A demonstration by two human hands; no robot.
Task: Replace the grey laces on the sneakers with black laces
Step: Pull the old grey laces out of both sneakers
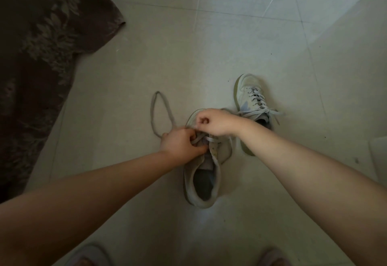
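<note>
Kneeling over a tiled floor point(209, 56) beside a dark rug point(41, 56), we have one sneaker point(201, 181) before us, its laced mate point(251, 98) just beyond; left hand point(182, 146) and right hand point(215, 122) both pinch the grey lace point(159, 106) looping leftward.

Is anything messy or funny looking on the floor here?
A little. A long loop of grey lace trails loose across the floor tiles left of the near sneaker, half pulled out while both hands work at it. The far sneaker is tied, its bow ends splayed out. The rug edge looks rumpled.
</note>
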